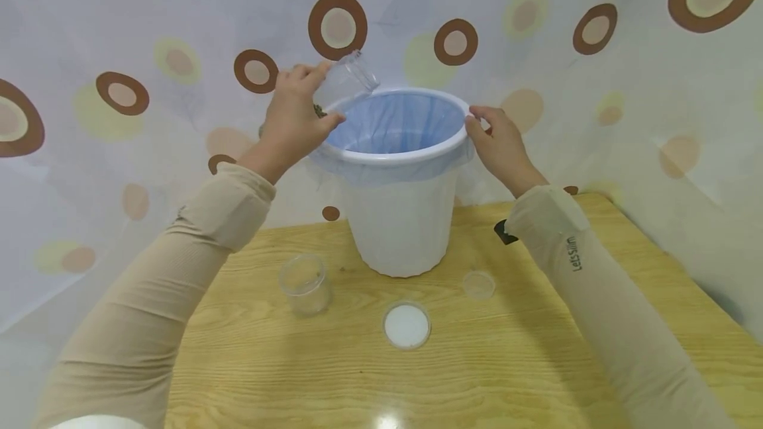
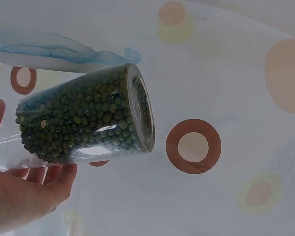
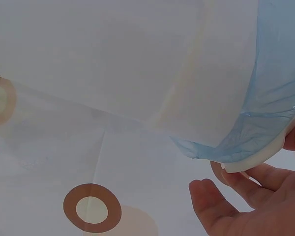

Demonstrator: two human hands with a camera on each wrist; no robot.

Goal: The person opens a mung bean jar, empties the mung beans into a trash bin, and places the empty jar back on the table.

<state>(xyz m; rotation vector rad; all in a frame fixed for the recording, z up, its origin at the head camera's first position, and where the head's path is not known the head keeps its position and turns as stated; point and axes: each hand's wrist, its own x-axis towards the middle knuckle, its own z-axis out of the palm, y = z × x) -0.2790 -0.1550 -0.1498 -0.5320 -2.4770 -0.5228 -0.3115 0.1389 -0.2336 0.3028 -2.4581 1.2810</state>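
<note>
My left hand [image 1: 293, 111] grips a clear plastic jar [image 1: 347, 78], tipped on its side with its mouth toward the bin. In the left wrist view, small green beans [image 2: 83, 118], which look like mung beans, lie inside that jar. A white trash bin [image 1: 401, 220] stands upright on the table, a thin blue bag [image 1: 387, 114] lining it and folded over its rim. On the bin's right side, my right hand [image 1: 501, 147] holds the rim, fingers [image 3: 255, 189] on its edge in the right wrist view. The bin's bottom is hidden from view.
A clear open container [image 1: 305, 290] stands on the wooden table [image 1: 286, 376], left of the bin. Before the bin lie a round white-filled dish or lid [image 1: 406, 326] and a clear round lid [image 1: 479, 285]. A patterned wall covering [image 1: 197, 5] rises close behind.
</note>
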